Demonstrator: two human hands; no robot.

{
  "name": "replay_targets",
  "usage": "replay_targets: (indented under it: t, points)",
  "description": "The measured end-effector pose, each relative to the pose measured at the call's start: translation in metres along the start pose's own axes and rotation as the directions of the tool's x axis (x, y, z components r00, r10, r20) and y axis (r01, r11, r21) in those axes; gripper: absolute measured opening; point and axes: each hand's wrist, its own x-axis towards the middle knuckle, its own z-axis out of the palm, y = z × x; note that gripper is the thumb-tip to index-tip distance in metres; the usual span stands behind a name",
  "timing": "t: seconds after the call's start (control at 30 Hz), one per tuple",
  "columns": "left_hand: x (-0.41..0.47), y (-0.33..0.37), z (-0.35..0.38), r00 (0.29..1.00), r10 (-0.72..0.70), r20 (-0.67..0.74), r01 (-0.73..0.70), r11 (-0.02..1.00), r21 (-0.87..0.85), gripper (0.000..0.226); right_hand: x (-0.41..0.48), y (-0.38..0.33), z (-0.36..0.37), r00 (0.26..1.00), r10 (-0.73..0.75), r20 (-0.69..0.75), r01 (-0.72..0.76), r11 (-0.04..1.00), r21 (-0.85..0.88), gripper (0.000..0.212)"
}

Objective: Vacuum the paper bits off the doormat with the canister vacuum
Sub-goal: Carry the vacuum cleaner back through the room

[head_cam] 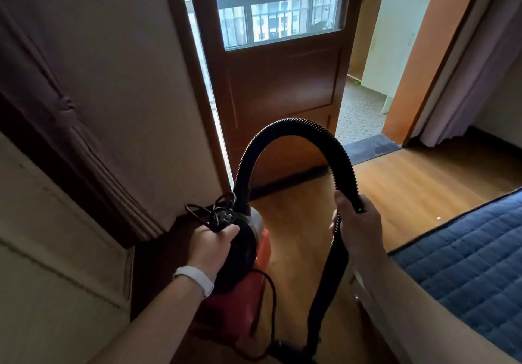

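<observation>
Left hand [214,246] grips the red canister vacuum [240,310] from above; right hand [360,225] clasps its arched hose [296,126].

A brown door [282,95] with a glazed upper panel is seen ahead, a tied curtain [66,109] at left, and a blue quilted cover [466,264] beside the wooden floor [423,183].

Plastic, wood and cloth surfaces
Ribbed matt black plastic hose [296,126], glossy orange-red plastic canister [261,246], smooth polished brown wooden floor [409,191], quilted navy cloth mattress [469,267].

left forearm [147,324]: bare, white band [195,279] at wrist | right forearm [418,315]: bare
</observation>
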Motion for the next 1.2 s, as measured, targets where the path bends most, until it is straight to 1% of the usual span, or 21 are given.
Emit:
replay_targets:
  t: [0.1,0.27,0.43,0.5,0.6,0.63,0.7,0.77,0.9,0.97,1.03,1.2]
  points:
    - [0.029,0.023,0.032,1.0,0.015,0.01,-0.015,1.0,-0.016,0.016,0.045,-0.001,0.003,0.999,0.009,-0.042,-0.007,0.999,0.037,0.031]
    - [0.086,0.062,0.074,0.999,0.035,0.039,-0.032,0.997,-0.065,0.026,0.111,-0.009,0.009,0.997,-0.037,-0.067,0.038,0.999,0.024,0.029]
    - [0.151,0.083,0.122,0.992,0.034,0.124,-0.028,0.999,-0.043,0.016,0.178,-0.002,0.016,0.99,-0.051,-0.133,0.053,0.999,0.007,0.029]
    - [0.188,0.087,0.143,0.985,0.0,0.174,0.006,1.0,-0.03,0.026,0.206,0.006,0.02,0.986,-0.052,-0.158,0.054,0.999,0.008,0.031]
    - [0.245,0.097,0.177,0.971,-0.024,0.236,0.022,1.0,0.009,0.038,0.252,0.013,0.027,0.973,-0.065,-0.221,0.058,0.998,-0.038,0.026]
    - [0.261,0.103,0.188,0.966,-0.025,0.256,0.022,1.0,0.015,0.036,0.267,0.014,0.031,0.967,-0.074,-0.246,0.061,0.996,-0.062,0.025]
    - [0.295,0.119,0.209,0.947,-0.022,0.32,0.019,1.0,0.011,0.025,0.298,0.013,0.039,0.949,-0.076,-0.307,0.053,0.995,-0.082,0.023]
    - [0.332,0.138,0.23,0.927,-0.017,0.375,0.002,0.999,0.038,0.019,0.33,0.009,0.047,0.929,-0.081,-0.362,0.048,0.994,-0.097,0.023]
    - [0.394,0.179,0.273,0.893,0.056,0.446,-0.081,0.996,0.039,0.007,0.377,-0.007,0.057,0.89,-0.138,-0.434,0.062,0.981,-0.185,0.022]
    - [0.412,0.194,0.29,0.878,0.072,0.474,-0.116,0.991,0.064,0.01,0.392,-0.009,0.057,0.867,-0.15,-0.474,0.059,0.978,-0.201,0.022]
    - [0.43,0.208,0.309,0.856,0.065,0.513,-0.12,0.99,0.076,0.016,0.409,-0.011,0.054,0.842,-0.147,-0.519,0.057,0.981,-0.186,0.024]
    - [0.465,0.24,0.372,0.842,0.042,0.537,-0.114,0.988,0.1,0.009,0.463,-0.001,0.041,0.818,-0.139,-0.559,0.031,0.98,-0.198,0.026]
